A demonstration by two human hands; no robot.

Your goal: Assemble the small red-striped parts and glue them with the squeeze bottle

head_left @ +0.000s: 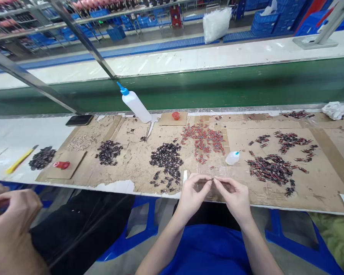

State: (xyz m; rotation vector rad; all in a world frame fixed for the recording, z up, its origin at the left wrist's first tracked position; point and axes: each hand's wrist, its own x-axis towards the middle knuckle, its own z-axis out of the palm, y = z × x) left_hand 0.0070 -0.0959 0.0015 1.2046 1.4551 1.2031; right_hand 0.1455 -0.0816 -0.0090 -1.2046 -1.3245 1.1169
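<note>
My left hand point(193, 191) and my right hand point(232, 194) meet at the front edge of the cardboard-covered table. Thumb and forefinger of each are pinched on a tiny dark part point(212, 179) between them; its kind is too small to make out. Left of my hands lies a pile of small black parts point(166, 162). Beyond them are scattered red parts with metallic ends point(202, 141). A small white bottle with a blue tip point(232, 158) lies near my right hand. Farther right is a heap of black-and-red parts point(271, 169).
A co-worker's hands point(13, 210) are at the lower left. A large white squeeze bottle point(136, 106) leans at the back. Red caps point(176, 115), a phone point(79, 120) and a yellow cutter point(21, 159) lie about. Behind runs a green conveyor wall point(218, 86).
</note>
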